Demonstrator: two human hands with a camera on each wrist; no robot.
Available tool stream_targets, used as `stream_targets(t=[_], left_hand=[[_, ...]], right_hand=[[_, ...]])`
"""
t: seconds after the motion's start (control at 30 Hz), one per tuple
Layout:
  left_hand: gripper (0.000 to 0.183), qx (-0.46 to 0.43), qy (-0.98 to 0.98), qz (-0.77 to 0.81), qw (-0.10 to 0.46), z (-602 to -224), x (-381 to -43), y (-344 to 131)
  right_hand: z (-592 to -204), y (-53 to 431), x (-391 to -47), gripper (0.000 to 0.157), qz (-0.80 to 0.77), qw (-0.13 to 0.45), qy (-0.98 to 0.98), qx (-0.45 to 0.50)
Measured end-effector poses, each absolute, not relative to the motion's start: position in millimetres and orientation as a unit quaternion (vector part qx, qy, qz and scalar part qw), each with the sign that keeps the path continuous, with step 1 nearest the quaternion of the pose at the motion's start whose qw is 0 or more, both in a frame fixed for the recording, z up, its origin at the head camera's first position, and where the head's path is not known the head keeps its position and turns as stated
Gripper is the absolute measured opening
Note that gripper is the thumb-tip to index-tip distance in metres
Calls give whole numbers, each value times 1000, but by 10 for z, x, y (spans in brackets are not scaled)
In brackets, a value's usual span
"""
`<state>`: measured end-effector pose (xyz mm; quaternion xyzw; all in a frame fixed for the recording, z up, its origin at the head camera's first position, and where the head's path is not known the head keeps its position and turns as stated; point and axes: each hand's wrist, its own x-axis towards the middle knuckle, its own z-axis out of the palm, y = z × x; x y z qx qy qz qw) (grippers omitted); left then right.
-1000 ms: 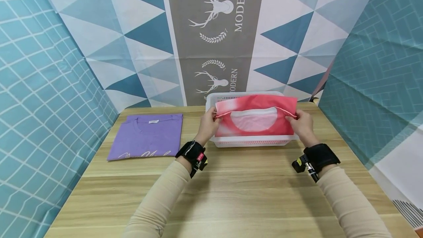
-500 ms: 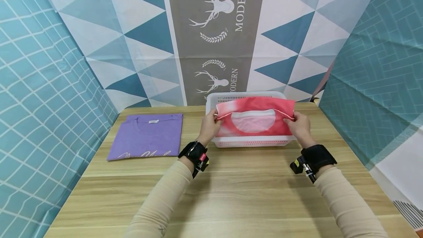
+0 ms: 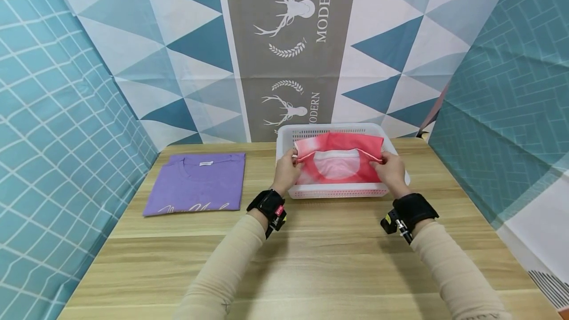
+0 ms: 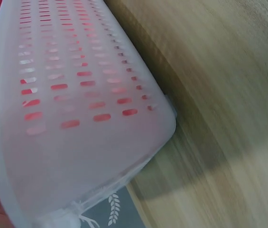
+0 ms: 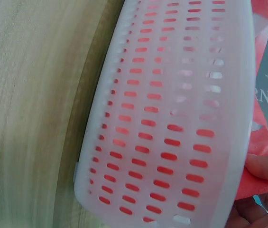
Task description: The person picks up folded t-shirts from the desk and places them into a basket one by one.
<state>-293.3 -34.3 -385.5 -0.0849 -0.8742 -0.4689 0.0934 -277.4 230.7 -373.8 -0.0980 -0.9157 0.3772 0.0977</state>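
A red and white folded garment (image 3: 369,174), perhaps a T-shirt, lies within the white plastic basket (image 3: 338,194) at the table's back. My left hand (image 3: 286,172) pinches its left edge between thumb and fingers. On the opposite side my right hand (image 3: 392,172) pinches the right edge. Red cloth shows through the slots of the basket (image 4: 67,156) in the left wrist view, where only a bit of the hand appears at the left border. In the right wrist view, thumb and fingers of the right hand (image 5: 266,190) grip red cloth (image 5: 254,185) just past the rim.
A folded purple T-shirt (image 3: 200,186) lies on the wooden table (image 3: 329,265), left of the basket. Behind the basket hangs a patterned cloth backdrop (image 3: 289,63). Teal sheets (image 3: 511,112) hang at the sides.
Both hands have moved inward, drawing the garment's edges closer together. The garment has sunk lower into the basket, and more of the basket's right rim shows.
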Motion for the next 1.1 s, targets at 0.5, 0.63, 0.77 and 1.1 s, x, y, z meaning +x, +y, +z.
stream_targets(t=[0.5,0.63,0.77,1.1], left_hand=[[46,-89,-883,-454,75,-3853,-2857,-318],[43,-98,-882,-456,65,-3851,-2819,-314],[40,-102,-880,-460,66,-3857,-2791,-321],[35,-91,-879,-465,54,-3872,-2768,-380]], right_hand=[[-3899,2158,-2961,21,339,105,-931,-80],[-3908,2149,-2984,25,347,89,-929,-93],[-3902,2155,-3010,27,349,91,-927,-99],[-3853,2234,-2983,49,354,94,-923,-119]])
